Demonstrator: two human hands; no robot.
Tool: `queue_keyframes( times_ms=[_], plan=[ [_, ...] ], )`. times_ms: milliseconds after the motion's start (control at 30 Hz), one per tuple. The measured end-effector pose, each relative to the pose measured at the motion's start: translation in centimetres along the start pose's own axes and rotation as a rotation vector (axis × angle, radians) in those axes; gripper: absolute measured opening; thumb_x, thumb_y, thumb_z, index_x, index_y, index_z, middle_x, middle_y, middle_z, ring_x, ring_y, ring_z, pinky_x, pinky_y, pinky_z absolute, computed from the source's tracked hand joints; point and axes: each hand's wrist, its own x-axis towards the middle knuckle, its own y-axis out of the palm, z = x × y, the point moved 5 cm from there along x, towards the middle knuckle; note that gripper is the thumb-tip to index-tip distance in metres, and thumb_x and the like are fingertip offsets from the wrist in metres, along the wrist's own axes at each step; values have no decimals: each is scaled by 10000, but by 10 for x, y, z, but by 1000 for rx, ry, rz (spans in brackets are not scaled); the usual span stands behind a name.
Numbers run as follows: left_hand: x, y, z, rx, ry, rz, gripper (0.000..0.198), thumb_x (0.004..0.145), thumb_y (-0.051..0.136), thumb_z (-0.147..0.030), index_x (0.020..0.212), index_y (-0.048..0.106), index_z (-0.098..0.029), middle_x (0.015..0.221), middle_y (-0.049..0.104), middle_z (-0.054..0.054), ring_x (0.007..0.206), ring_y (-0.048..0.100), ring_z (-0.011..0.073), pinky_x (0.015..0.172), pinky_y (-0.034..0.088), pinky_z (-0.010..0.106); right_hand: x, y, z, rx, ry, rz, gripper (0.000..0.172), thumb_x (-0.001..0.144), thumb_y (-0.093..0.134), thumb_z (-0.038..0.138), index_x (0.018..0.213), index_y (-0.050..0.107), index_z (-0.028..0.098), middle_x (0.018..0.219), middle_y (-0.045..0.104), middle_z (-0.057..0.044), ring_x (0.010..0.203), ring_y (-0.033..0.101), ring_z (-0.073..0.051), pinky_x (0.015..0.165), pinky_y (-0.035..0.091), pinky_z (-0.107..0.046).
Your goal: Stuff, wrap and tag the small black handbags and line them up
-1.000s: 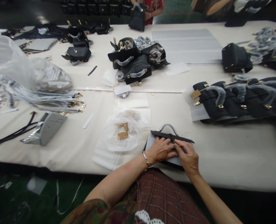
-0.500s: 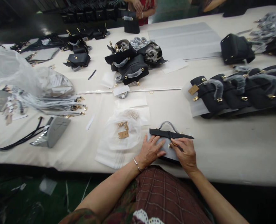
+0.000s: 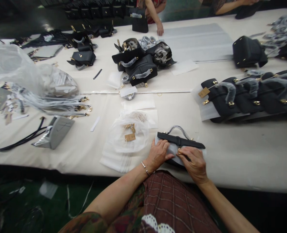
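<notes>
A black handbag (image 3: 189, 141) lies at the table's front edge, its wrapped handle (image 3: 178, 127) arching away from me. Pale protective sheet (image 3: 171, 148) covers part of its front below the flap. My left hand (image 3: 158, 155) holds the bag's left end, fingers against the flap and thumb over the sheet. My right hand (image 3: 193, 161) is closed in a pinch at the gold clasp (image 3: 179, 149) on the middle strap; its fingertips partly hide the clasp. Left of the bag, brown tags (image 3: 130, 137) with strings lie on a clear plastic bag (image 3: 117, 142).
Several black handbags (image 3: 245, 97) lie in a row at right, and a pile of bags (image 3: 140, 66) sits mid-table. Wrapped straps (image 3: 56, 103) and a grey angular block (image 3: 54, 132) lie at left. Across the table is a co-worker's hand (image 3: 160, 28).
My right fingers have shifted to the gold clasp, which now shows below the flap. My left fingers have drawn closer together. Across the table, a co-worker's hand has come down onto the tabletop.
</notes>
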Motion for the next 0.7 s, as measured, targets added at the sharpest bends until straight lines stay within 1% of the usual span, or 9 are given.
queue_keyframes(
  times_ms=[167,267,367,433,500,567,633,700],
  plan=[
    [0,1,0,4,21,-20,460,906,578,-558,1145,534,-168,1233,615,113,1182,566,240,1077,380,493,-8,5,1,-23,-15,25,91,889,665,269,962,719,266,925,723,-37,916,675,-218,842,502,-393],
    [-1,1,1,0,29,-50,472,904,575,-568,1143,545,-162,1240,604,123,1195,558,244,1083,381,500,-12,6,2,-52,-45,61,148,903,643,257,1034,711,256,978,719,-55,940,671,-225,856,516,-399],
    [-5,-1,1,19,40,-92,478,909,561,-581,1141,561,-163,1202,616,112,1180,566,251,1132,322,550,-15,5,3,-41,-77,126,214,926,601,235,1118,694,248,1033,721,-69,985,669,-233,885,525,-409],
    [-9,-3,-2,39,100,-117,410,944,539,-527,1159,571,-179,1182,629,95,1219,544,249,1169,268,557,-14,4,2,-32,-69,157,218,945,564,231,1116,696,256,1030,731,-60,974,679,-227,881,536,-402],
    [-16,-3,-9,49,220,-112,288,992,498,-390,1198,572,-203,1197,636,77,1279,501,222,1186,268,498,-12,3,-1,-37,-22,168,220,953,554,268,1128,687,261,1001,742,-47,926,694,-220,858,550,-392],
    [-22,-3,-16,31,337,-77,230,1007,452,-256,1191,582,-208,1192,645,63,1262,505,185,1148,340,404,-8,3,-5,-39,53,170,284,942,577,335,1205,644,251,977,748,-41,899,703,-223,849,560,-393],
    [-25,-4,-18,-10,385,-36,209,1005,425,-209,1099,610,-187,1130,660,66,1174,546,169,1063,417,333,-5,3,-9,-27,120,171,370,927,594,386,1266,600,237,956,747,-39,897,705,-230,854,565,-399],
    [-25,-6,-18,-47,390,-12,217,1004,410,-219,992,621,-171,1063,662,73,1099,567,172,1003,447,312,-3,4,-11,-9,146,198,371,923,593,399,1257,600,237,899,742,-30,866,702,-228,837,567,-398]
  ],
)
